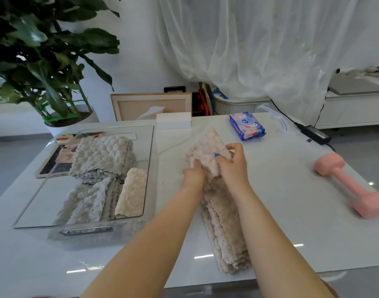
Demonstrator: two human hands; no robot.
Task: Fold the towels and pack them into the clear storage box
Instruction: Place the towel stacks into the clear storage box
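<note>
A long pale pink fluffy towel [224, 224] lies folded in a narrow strip on the white table [292, 211], running from the front edge toward the middle. Its far end is lifted and doubled back. My left hand [194, 175] and my right hand [233, 164] both grip that raised end, close together. The clear storage box [151, 168] stands to the left. Inside it are a grey folded towel [102, 155] at the back, another grey towel [87, 203] at the front and a cream towel [132, 192] upright beside it.
A pink dumbbell [352, 186] lies at the right. A blue wet-wipes pack [246, 125], a white box [173, 120] and a black power adapter [315, 134] sit at the far edge. A printed board [55, 164] lies under the box's left side. A potted plant [51, 61] stands far left.
</note>
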